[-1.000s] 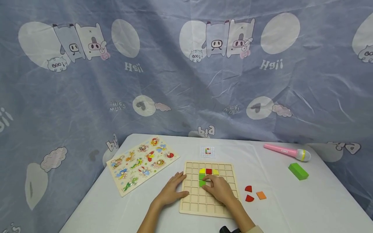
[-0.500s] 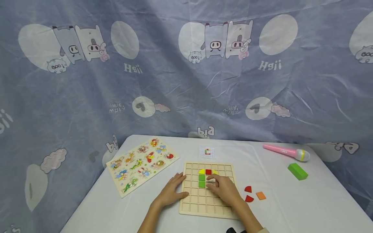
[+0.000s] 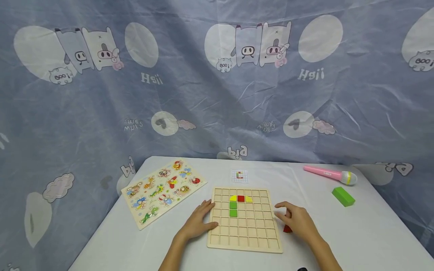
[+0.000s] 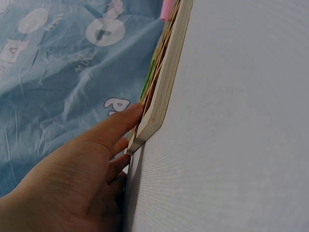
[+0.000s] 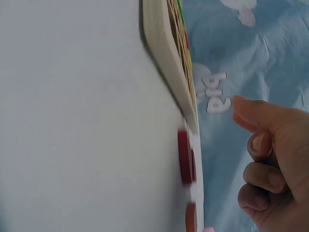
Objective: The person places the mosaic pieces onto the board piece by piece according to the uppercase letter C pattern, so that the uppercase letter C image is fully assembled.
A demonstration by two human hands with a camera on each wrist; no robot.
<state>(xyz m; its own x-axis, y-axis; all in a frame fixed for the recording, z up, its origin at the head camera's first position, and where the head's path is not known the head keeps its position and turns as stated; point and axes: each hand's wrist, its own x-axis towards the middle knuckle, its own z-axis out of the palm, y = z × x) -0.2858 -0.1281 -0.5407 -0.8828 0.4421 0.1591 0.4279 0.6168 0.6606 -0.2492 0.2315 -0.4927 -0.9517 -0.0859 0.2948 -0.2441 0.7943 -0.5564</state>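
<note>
A wooden grid board [image 3: 247,233] lies mid-table. Set in its cells are two green squares [image 3: 233,209], a red square [image 3: 240,198] and yellow rounded pieces [image 3: 249,199] on either side of the red one. My left hand [image 3: 196,223] rests along the board's left edge, its fingers and thumb spread on the rim. To the right of the board, my right hand [image 3: 299,223] hovers over the loose pieces with nothing between thumb and forefinger. Below it shows a red quarter-round piece [image 3: 287,228]. The right wrist view shows an orange piece [image 5: 191,217], which the hand hides in the head view.
Behind the board lies a small printed pattern card [image 3: 239,176]. An insect peg puzzle [image 3: 162,194] lies at the left. A pink toy microphone [image 3: 325,173] and a green block [image 3: 343,196] are at the far right. A patterned grey-blue curtain [image 3: 217,94] hangs behind the table.
My right hand has left the green squares on the board and moved right, over the loose red and orange pieces. The left hand has stayed at the board's edge.
</note>
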